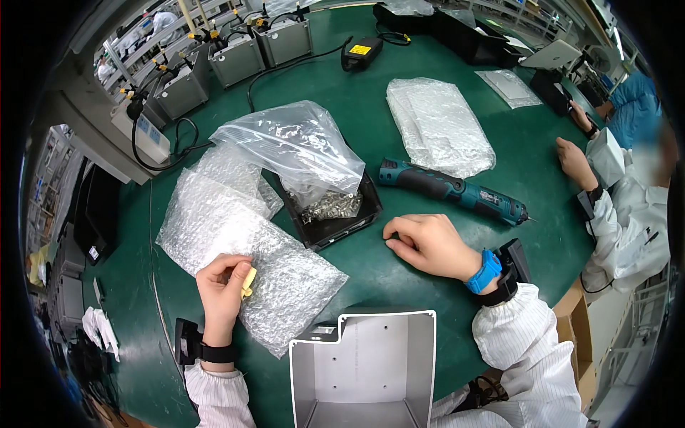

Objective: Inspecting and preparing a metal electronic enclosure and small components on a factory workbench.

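My left hand (222, 285) is closed, pinching a small pale-yellow piece (248, 282) between thumb and fingers, over a sheet of bubble wrap (285, 292). My right hand (432, 246) hovers or rests over the green table with its fingers curled in; whatever they may hold is too small or hidden to name. Just left of it stands a black bin (339, 232) of small metal screws (328, 207), partly covered by a clear plastic bag (300, 143). Close to me is an open grey metal box (364, 357), its inside showing several small holes.
A teal cordless screwdriver (453, 191) lies beyond my right hand. Folded bubble wrap (439, 125) is behind it. Grey metal boxes (239, 60) with cables line the back left, near a black power adapter (360, 53). At the right, a person in white (628, 221) sits by the table.
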### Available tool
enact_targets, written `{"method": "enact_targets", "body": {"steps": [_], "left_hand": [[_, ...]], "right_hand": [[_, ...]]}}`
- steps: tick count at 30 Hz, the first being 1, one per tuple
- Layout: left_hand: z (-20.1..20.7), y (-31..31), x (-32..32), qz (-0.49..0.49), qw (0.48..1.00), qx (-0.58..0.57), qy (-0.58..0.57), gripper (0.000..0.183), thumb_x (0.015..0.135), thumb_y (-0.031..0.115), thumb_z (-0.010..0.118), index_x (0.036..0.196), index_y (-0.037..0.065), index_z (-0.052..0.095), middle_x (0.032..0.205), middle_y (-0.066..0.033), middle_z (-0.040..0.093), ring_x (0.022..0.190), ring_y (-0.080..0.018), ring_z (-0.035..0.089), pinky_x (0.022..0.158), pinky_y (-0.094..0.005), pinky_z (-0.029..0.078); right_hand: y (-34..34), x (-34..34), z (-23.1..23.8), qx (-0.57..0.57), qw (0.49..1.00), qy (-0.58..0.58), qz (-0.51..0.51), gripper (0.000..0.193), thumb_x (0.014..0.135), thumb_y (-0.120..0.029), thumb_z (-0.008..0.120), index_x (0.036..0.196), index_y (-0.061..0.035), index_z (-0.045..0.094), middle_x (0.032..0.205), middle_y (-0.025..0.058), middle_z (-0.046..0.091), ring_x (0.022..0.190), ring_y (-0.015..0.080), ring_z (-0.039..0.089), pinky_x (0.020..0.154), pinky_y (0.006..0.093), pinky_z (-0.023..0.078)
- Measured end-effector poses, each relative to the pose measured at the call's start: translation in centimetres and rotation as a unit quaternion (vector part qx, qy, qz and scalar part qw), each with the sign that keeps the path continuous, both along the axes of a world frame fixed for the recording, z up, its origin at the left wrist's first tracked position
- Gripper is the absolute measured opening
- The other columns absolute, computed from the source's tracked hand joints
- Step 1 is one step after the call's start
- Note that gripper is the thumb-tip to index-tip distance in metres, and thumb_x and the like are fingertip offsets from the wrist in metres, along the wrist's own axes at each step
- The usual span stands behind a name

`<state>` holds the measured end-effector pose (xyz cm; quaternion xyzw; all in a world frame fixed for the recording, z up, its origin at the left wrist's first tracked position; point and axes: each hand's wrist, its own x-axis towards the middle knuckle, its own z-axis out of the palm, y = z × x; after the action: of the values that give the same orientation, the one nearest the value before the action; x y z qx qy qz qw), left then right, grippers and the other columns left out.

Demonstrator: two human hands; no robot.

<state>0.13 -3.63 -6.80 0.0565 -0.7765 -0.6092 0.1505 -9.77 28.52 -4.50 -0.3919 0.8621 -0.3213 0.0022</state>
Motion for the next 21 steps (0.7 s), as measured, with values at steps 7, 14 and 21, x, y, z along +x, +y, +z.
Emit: {"method": "enact_targets", "body": {"steps": [7, 14, 21], "left_hand": [[0.0, 0.2, -0.3, 0.002, 0.999, -0.018, -0.043, 0.008, 0.081, 0.003, 0.064, 0.083, -0.004, 0.064, 0.075, -0.0033, 0.060, 0.066, -0.0068, 0.052, 0.059, -0.0191, 0.040], [-0.1, -0.2, -0.1, 0.014, 0.998, -0.034, -0.046, 0.010, 0.081, 0.006, 0.065, 0.084, -0.004, 0.064, 0.072, -0.0016, 0.060, 0.062, -0.0052, 0.051, 0.056, -0.0187, 0.039], [0.0, 0.2, -0.4, 0.010, 0.998, -0.032, -0.049, 0.010, 0.081, 0.006, 0.065, 0.083, -0.003, 0.065, 0.071, -0.0010, 0.061, 0.061, -0.0044, 0.051, 0.055, -0.0181, 0.039]], "right_hand": [[0.3, 0.0, 0.2, -0.004, 1.000, 0.014, 0.007, 0.007, 0.080, -0.012, 0.059, 0.083, -0.0056, 0.056, 0.069, 0.0075, 0.057, 0.059, 0.0220, 0.056, 0.052, 0.0330, 0.042], [0.8, 2.5, 4.2, -0.154, 0.932, -0.242, 0.220, 0.067, 0.063, -0.051, 0.075, 0.108, -0.0045, 0.056, 0.090, 0.0061, 0.053, 0.068, 0.0153, 0.051, 0.053, 0.0252, 0.041], [0.2, 4.1, 5.0, -0.212, 0.913, -0.187, 0.296, 0.063, 0.062, -0.026, 0.083, 0.112, -0.0009, 0.054, 0.107, 0.0167, 0.054, 0.095, 0.0293, 0.055, 0.082, 0.0357, 0.044]]}}
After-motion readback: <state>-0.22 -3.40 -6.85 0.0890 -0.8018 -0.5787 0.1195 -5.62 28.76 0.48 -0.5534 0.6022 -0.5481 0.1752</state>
